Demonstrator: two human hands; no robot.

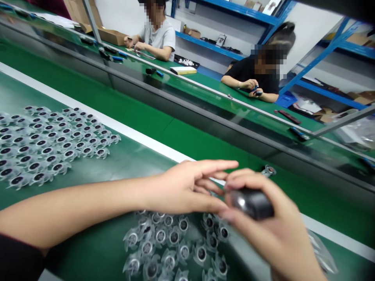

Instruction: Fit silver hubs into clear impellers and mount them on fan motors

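Observation:
My right hand (281, 230) is wrapped around a short black cylinder with a shiny end (254, 203), held above the green bench. My left hand (183, 189) reaches in from the left with its fingers stretched out and apart. Its fingertips come close to the cylinder's shiny end; blur hides whether they touch it. Beneath both hands lies a loose group of translucent fan wheels (174, 236) with round metallic hubs. Farther left, many more fan wheels (47, 150) with dark hubs are spread in rough rows.
A green conveyor belt (164, 128) runs diagonally past the bench, with a single small part (268, 170) on it. Across it, two people sit at work, one in grey (159, 41), one in black (249, 72). Blue shelving (211, 45) stands behind. A clear plastic bag (322, 249) lies at right.

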